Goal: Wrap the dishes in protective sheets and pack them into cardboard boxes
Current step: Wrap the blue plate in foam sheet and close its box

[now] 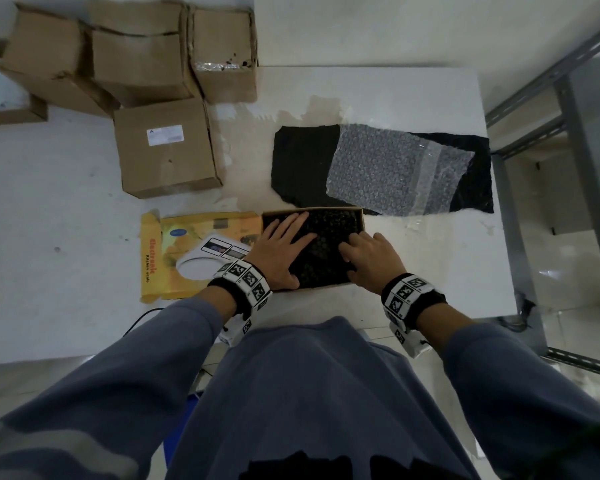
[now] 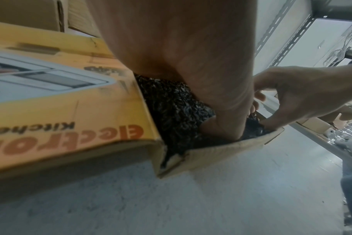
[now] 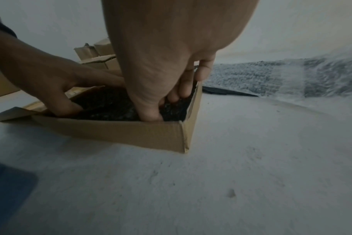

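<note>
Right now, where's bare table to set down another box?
Bare tabletop lies left of the yellow box lid, below the brown cardboard boxes. Crowded: black bubble wrap sheets behind the open box.

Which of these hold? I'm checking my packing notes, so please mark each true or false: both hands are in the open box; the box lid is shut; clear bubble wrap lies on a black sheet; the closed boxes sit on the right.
1. Both hands, left hand and right hand, press the black wrapping inside the open box. True.
2. The yellow lid is shut. False: it lies folded open to the left.
3. Clear bubble wrap lies on a black sheet. True.
4. Closed brown boxes sit on the right. False: upper left.
</note>
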`<state>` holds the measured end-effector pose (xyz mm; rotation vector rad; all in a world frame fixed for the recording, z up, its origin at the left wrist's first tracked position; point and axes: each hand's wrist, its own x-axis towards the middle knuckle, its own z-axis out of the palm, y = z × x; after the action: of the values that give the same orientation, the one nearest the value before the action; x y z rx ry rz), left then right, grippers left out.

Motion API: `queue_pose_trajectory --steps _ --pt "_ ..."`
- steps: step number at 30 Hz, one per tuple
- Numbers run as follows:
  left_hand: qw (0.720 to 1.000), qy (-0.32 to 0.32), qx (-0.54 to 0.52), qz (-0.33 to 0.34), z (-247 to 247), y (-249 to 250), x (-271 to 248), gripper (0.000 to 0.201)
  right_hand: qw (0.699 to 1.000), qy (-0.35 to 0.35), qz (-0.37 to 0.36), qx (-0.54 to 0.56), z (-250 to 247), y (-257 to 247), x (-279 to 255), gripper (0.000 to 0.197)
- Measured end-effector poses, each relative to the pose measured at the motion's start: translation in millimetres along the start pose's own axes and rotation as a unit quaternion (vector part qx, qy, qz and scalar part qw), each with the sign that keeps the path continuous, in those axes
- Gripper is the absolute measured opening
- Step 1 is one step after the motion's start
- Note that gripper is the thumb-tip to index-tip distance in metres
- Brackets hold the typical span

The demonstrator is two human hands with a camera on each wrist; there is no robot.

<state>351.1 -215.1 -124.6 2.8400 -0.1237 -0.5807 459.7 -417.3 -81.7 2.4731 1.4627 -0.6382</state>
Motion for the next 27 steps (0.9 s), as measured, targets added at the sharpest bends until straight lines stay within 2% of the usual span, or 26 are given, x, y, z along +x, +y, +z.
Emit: queue_pose_trajectory --steps 6,8,13,18,24,27 --pt "1.000 0.000 -0.008 0.002 0.4 -0.9 -0.2 0.101 1.000 0.027 0.003 -0.015 1.6 -4.1 4.9 0.054" --pt "1.000 -0.009 -0.017 0.016 -1.8 -3.8 0.3 0.100 0.999 0.038 0.003 -0.018 -0.9 -3.3 7.1 0.062" --pt "0.994 -0.083 -0.052 0.056 -16.0 -22.1 6.3 0.101 0.999 0.040 0.005 0.000 -5.1 2.3 14.2 0.092" --pt "0.996 -0.064 -0.014 0.063 -10.8 -22.9 5.3 0.102 1.000 0.021 0.015 0.002 -1.6 -3.5 21.7 0.105" --pt "0.998 -0.035 0.011 0.042 -2.7 -13.1 1.0 0.112 0.999 0.029 0.030 0.008 1.5 -9.7 25.0 0.100" --pt "0.999 -0.019 -0.005 0.027 -1.7 -8.9 0.1 0.121 0.998 0.041 0.037 0.023 2.6 -10.9 24.9 0.105"
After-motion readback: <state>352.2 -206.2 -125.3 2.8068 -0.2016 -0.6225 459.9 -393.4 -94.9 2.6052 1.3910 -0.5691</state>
